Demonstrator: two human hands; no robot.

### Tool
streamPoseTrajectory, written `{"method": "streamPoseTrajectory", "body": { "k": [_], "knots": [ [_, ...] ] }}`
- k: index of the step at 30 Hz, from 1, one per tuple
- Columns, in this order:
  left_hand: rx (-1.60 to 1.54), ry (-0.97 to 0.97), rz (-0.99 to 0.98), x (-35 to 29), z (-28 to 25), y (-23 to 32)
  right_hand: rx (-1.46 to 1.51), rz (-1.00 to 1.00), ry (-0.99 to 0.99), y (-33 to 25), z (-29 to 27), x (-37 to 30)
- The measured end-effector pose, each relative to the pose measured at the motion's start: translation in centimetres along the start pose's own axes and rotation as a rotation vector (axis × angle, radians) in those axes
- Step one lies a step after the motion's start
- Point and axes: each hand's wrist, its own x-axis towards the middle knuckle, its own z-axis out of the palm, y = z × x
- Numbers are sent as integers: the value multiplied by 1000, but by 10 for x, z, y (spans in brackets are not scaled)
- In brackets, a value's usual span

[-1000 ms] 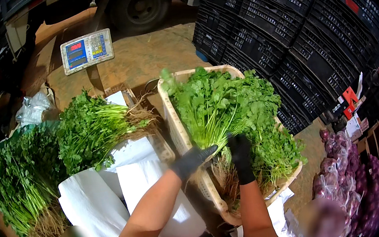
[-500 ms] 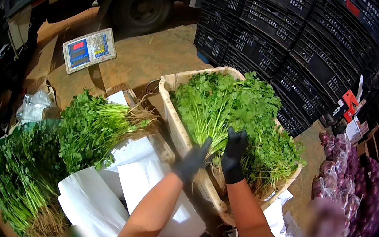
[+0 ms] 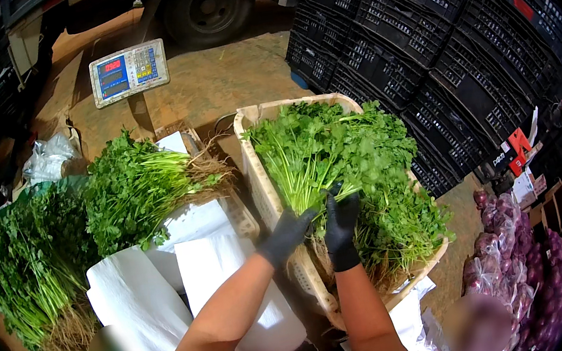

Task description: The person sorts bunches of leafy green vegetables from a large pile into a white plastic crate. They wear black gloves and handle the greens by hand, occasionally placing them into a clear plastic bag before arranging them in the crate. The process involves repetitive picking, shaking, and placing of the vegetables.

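Observation:
A cream plastic crate [image 3: 258, 178] in front of me is heaped with leafy celery [image 3: 354, 145], roots toward me. Over its near left part, my left hand [image 3: 286, 238], in a black glove, is closed round the lower stems of a celery bunch [image 3: 302, 180]. Beside it my right hand [image 3: 342, 231], gloved alike, pinches stems of the same bunch near their lower ends. Some of its fingertips are hidden among stalks. Another celery bunch [image 3: 135, 186] lies left of the crate, roots pointing right, partly on white paper [image 3: 195, 222].
A scale display [image 3: 129, 73] stands on a post beyond the left bunch. More celery [image 3: 38, 254] is piled far left, near white sheets [image 3: 135, 299]. Black crates [image 3: 420, 53] tower at the right, above bagged purple onions [image 3: 495, 261]. A truck wheel [image 3: 208, 10] is behind.
My right hand has shifted slightly, its fingers loosening from a tighter curl among the stems. My left hand stays at the bunch's base. The view has moved a little.

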Motion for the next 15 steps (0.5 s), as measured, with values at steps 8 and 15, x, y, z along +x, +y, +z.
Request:
{"method": "streamPoseTrajectory", "body": {
  "k": [8, 15],
  "knots": [
    [-78, 128, 108, -4, -2, -14, -399, 290, 120, -13, 33, -19],
    [-168, 184, -75, 8, -15, -21, 63, 380, 71, -67, 24, -28]
  ]
}}
